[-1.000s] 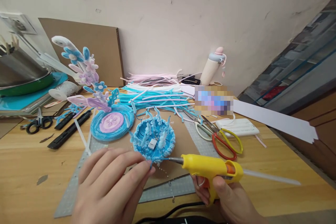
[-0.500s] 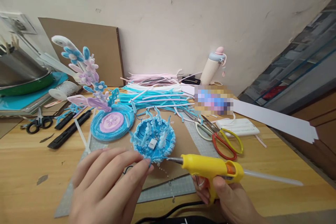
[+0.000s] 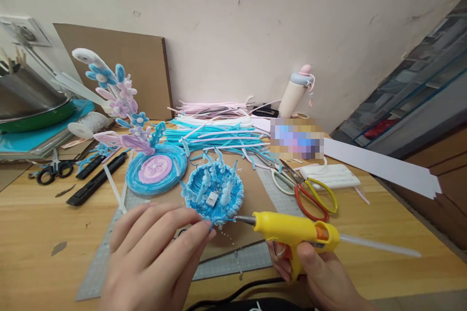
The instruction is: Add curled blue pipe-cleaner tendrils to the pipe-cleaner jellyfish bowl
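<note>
My right hand (image 3: 321,272) is wrapped round the handle of a yellow hot glue gun (image 3: 288,227), whose metal nozzle points left. A clear glue stick (image 3: 381,246) juts from its back. My left hand (image 3: 156,257) has thumb and fingers pinched on a thin blue pipe cleaner (image 3: 225,219); its free end meets the nozzle tip. Just beyond the fingertips sits a round blue pipe-cleaner basket (image 3: 233,206) with curled upright pieces and a small white block (image 3: 211,198) inside. A string of clear beads hangs at its front.
Behind lie bundled blue pipe cleaners (image 3: 219,136). A flower decoration (image 3: 124,102) rises from a blue coiled disc (image 3: 134,177) at left. Red-and-yellow scissors (image 3: 310,199), a white power bank (image 3: 332,176) and a bottle (image 3: 293,92) are at right; a black cutter (image 3: 97,180) lies left.
My left hand has shifted slightly right with the blue pipe cleaner. The glue gun's nozzle has moved a touch right and up, still at the pipe cleaner's end.
</note>
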### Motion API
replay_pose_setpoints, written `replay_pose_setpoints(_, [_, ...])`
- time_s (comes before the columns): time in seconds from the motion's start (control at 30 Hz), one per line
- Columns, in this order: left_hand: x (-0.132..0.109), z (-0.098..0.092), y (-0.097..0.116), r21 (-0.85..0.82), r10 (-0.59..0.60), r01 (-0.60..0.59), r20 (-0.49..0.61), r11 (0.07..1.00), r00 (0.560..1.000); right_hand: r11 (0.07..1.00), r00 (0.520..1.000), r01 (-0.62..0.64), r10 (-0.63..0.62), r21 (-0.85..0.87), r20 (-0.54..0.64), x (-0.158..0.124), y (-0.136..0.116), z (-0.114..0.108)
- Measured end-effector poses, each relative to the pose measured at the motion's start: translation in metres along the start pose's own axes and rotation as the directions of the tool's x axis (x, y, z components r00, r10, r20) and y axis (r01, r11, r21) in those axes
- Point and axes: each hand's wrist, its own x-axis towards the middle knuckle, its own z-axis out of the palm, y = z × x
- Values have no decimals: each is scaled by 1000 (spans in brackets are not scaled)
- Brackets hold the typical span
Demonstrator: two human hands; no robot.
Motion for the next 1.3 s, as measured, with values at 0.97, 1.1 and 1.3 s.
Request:
replay_pose_setpoints(0.97, [3,0,2,-101,-49,45,-36,994,998,999,1000,0,-1,32,7,1,-1,0])
replay_pose_setpoints(1.1, [4,0,2,-100,-47,44,-20,994,999,999,1000,-3,3,43,4,0,1,-1])
replay_pose_setpoints(1.3, [3,2,4,-97,-56,53,-30,994,998,999,999,-42,42,6,3,-1,-2,1])
